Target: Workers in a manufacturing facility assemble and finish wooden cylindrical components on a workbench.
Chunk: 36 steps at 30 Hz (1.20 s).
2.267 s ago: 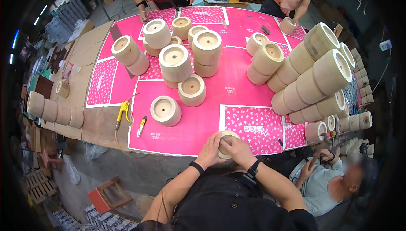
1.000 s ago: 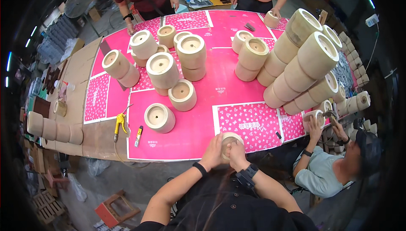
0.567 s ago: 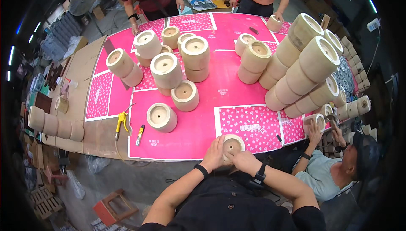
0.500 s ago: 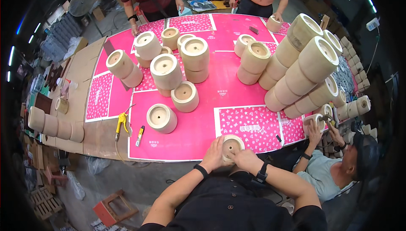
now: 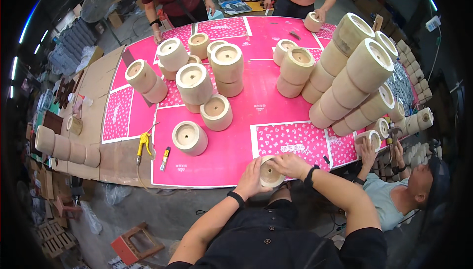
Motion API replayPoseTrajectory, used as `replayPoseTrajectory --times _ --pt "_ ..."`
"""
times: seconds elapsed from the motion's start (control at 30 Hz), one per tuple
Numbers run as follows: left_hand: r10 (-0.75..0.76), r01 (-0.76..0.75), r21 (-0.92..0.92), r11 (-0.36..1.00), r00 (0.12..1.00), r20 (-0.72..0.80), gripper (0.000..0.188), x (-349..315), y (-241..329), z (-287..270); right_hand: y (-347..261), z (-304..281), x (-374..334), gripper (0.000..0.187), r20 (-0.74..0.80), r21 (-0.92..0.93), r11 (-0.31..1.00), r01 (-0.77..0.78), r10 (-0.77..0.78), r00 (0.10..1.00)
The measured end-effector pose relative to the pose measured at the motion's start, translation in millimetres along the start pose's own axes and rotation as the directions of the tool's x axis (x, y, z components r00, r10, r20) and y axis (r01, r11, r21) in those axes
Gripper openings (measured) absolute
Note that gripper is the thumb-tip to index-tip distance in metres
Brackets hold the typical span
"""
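Note:
Both my hands are at a pale round wooden block [image 5: 271,175] at the table's near edge. Its hollowed top, with a small centre hole, faces me. My left hand [image 5: 249,180] is closed around its left side. My right hand [image 5: 292,165] has its fingers bent over the far right rim; whether something small sits under the fingertips is hidden. A similar single block [image 5: 189,138] stands ahead to the left. Left of that lie a yellow air blow gun [image 5: 143,144] with a hose and a yellow-and-black marker-like tube [image 5: 165,158].
Tall leaning stacks of wooden blocks [image 5: 355,79] rise at the right, and shorter stacks [image 5: 192,83] stand mid-table. A co-worker [image 5: 394,195] at the right holds a hammer [image 5: 394,136] by a block. Two people stand across the pink-covered table [image 5: 221,163]. A red stool [image 5: 137,243] lies on the floor.
My right hand has moved from the block's hollow up to its far right rim. The block now tilts more toward me. Across the table, a person's hand has shifted a block slightly left.

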<state>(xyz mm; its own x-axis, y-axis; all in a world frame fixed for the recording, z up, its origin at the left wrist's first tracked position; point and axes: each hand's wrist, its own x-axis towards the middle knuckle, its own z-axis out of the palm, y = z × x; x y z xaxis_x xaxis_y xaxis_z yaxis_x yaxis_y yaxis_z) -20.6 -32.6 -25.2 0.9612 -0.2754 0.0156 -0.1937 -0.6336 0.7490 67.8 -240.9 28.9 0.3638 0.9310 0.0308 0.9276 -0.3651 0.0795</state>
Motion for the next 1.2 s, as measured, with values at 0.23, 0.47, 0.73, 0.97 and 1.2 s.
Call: replayPoseTrajectory --times 0.23,0.47,0.73,0.97,1.2 --pt "-0.043 0.043 -0.001 0.999 0.999 0.026 0.126 -2 0 0 -67 -24 -23 0.034 0.230 0.128 0.898 -0.420 0.385 0.894" --pt "0.022 -0.022 -0.009 1.000 1.000 -0.013 0.125 0 3 0 -22 3 11 0.027 -0.039 0.202 0.969 -0.139 0.150 0.988" --pt "-0.030 0.031 -0.043 0.999 0.999 0.011 0.125 -2 0 -5 -6 -8 -56 0.041 0.119 -0.058 0.834 -0.548 0.551 0.826" --pt "-0.010 0.010 -0.003 1.000 1.000 0.018 0.125 1 -1 2 -38 -10 -24 0.044 -0.041 0.190 0.970 -0.153 0.163 0.986" --pt "-0.011 0.011 -0.001 1.000 1.000 -0.008 0.124 1 4 1 -12 9 -7 0.030 0.011 0.025 0.990 -0.140 0.140 0.990"
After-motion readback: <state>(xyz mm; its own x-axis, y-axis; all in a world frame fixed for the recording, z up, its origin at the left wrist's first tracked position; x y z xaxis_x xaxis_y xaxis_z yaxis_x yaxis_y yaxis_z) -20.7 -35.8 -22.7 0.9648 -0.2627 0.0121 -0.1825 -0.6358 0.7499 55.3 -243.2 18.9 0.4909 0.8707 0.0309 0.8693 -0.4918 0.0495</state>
